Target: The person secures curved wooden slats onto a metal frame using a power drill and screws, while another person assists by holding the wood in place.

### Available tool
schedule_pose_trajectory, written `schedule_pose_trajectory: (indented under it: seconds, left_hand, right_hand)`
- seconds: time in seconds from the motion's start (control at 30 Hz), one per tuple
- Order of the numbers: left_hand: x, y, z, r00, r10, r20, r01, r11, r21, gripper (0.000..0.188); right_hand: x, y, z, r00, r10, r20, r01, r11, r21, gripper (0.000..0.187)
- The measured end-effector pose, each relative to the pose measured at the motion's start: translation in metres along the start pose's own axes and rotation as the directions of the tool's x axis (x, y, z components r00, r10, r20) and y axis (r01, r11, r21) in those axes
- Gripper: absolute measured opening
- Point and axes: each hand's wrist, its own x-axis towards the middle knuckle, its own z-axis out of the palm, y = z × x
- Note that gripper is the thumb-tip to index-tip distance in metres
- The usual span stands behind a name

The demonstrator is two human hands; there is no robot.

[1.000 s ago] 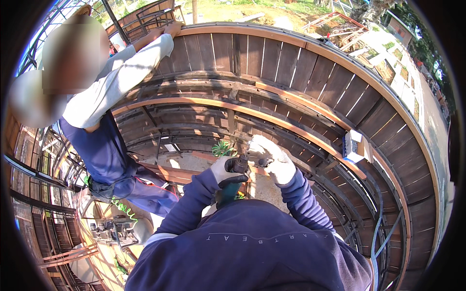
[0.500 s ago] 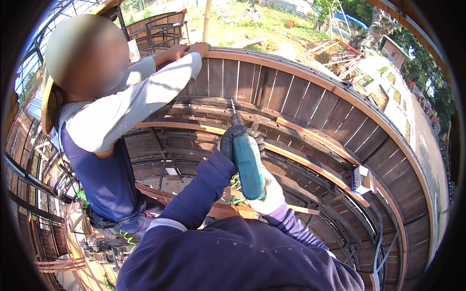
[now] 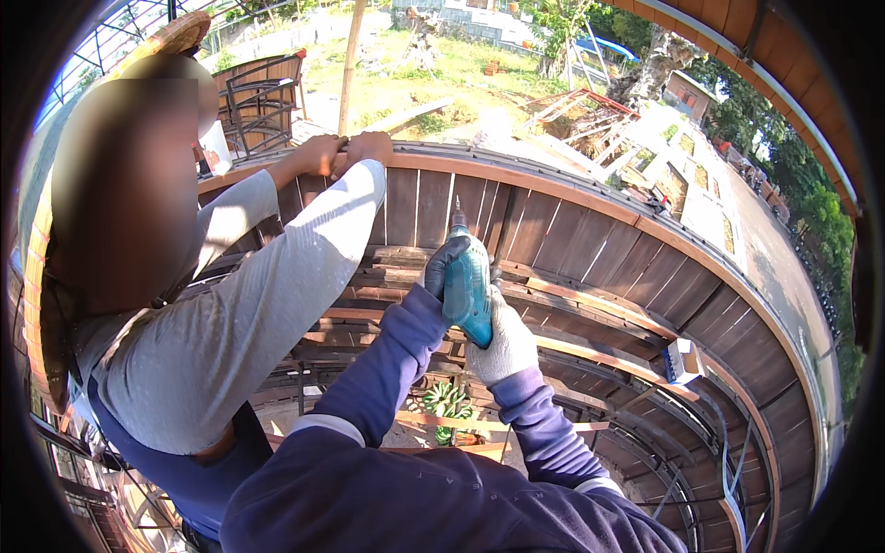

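A teal power drill (image 3: 467, 290) points upward, its bit tip at the vertical planks of the curved wooden wall (image 3: 553, 230). My left hand (image 3: 441, 265), in a dark glove, wraps the drill's upper body from the left. Under it, my right hand (image 3: 504, 346) in a light grey glove grips the handle. Both my sleeves are dark blue. A co-worker in grey sleeves stands close at my left, with both hands (image 3: 348, 147) on the wall's top rim (image 3: 516, 173).
Curved wooden rails and a metal frame (image 3: 645, 405) run below the wall. A small white box (image 3: 683, 359) sits on a rail at right. A green bunch of bananas (image 3: 447, 401) lies far below. Wooden chairs (image 3: 263, 92) stand beyond the wall.
I have lifted the drill from low in front of me up to the wall planks, both hands staying on it. The view has tilted upward, and the co-worker appears closer.
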Motion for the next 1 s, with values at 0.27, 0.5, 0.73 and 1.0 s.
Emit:
schedule_pose_trajectory:
  seconds: [0.27,0.5,0.73,1.0]
  left_hand:
    - [0.05,0.039,-0.02,1.0,0.009,0.004,-0.009,0.999,-0.049,0.044]
    - [0.072,0.057,-0.03,0.998,0.047,0.05,-0.046,0.999,-0.019,0.059]
    - [0.077,0.055,-0.033,0.999,-0.01,0.039,0.013,0.996,-0.085,0.05]
    - [0.05,0.05,-0.031,0.968,0.251,-0.013,-0.25,0.967,0.055,0.057]
  right_hand:
    - [0.061,0.006,0.02,0.986,-0.15,-0.069,0.145,0.987,-0.072,0.078]
    - [0.088,0.005,0.025,0.975,-0.202,-0.093,0.194,0.977,-0.087,0.074]
    - [0.09,0.016,0.033,0.959,-0.254,-0.125,0.235,0.961,-0.148,0.077]
    - [0.093,0.003,0.036,0.99,-0.125,-0.061,0.119,0.989,-0.091,0.079]
